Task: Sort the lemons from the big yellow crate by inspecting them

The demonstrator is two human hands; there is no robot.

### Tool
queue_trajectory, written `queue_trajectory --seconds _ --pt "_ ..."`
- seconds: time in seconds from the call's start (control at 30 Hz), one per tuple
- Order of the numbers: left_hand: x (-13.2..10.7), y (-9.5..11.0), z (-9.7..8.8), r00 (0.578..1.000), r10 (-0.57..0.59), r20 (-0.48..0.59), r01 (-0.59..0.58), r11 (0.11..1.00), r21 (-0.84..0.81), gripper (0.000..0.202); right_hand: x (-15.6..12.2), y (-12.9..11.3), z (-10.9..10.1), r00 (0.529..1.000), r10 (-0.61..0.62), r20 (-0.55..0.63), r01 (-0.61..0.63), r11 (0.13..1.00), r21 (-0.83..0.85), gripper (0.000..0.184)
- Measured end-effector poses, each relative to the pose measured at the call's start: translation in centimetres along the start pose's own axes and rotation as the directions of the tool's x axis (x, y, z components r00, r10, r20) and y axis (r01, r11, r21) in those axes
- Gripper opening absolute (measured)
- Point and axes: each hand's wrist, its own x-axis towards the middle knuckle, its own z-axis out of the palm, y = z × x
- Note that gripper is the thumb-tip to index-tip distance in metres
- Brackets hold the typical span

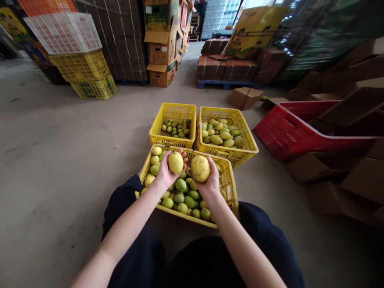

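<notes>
The left hand [166, 173] cups a smooth yellow lemon [175, 162], fingers curled round it. Just right, the right hand [210, 180] grips a rougher lemon [200, 168]. Both fruits hover over the near crate [231, 188].

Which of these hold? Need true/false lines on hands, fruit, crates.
1. The left hand holds a smooth yellow fruit, the right hand a rougher yellow fruit. True.
2. The near crate under the hands is red. False: it is yellow.
3. Beyond it, the far left crate and far right crate stand side by side, both yellow. True.
4. The red crate lies on the person's left. False: it lies on the right.
</notes>
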Motion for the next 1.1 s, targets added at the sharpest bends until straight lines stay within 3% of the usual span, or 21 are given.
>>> queue_trajectory --seconds 0.17,0.47,0.67,0.87,1.1 --pt "0.1 -0.5 0.3 0.998 0.058 -0.002 -0.058 0.996 0.066 0.023 -0.2 0.1 0.3 0.997 0.032 0.077 -0.036 0.998 0.053 0.012" --pt "-0.1 -0.9 0.1 0.996 0.075 -0.053 -0.079 0.994 -0.078 0.022 1.5 0.4 -0.8 0.998 0.055 0.015 -0.056 0.990 0.129 0.012" --pt "-0.4 -2.1 0.4 0.983 0.185 0.024 -0.185 0.983 0.002 0.025 0.7 0.7 -0.7 0.985 0.005 0.171 -0.004 1.000 -0.010 0.012" --pt "-0.5 -2.3 0.1 0.954 0.260 0.146 -0.282 0.947 0.152 0.030 -0.1 0.9 -0.9 0.932 -0.098 0.348 0.190 0.952 -0.240 0.023" --pt "-0.1 -1.7 -0.6 0.920 0.286 0.268 -0.351 0.906 0.238 0.039 -0.5 0.5 -0.5 0.893 -0.081 0.443 0.227 0.930 -0.288 0.027"
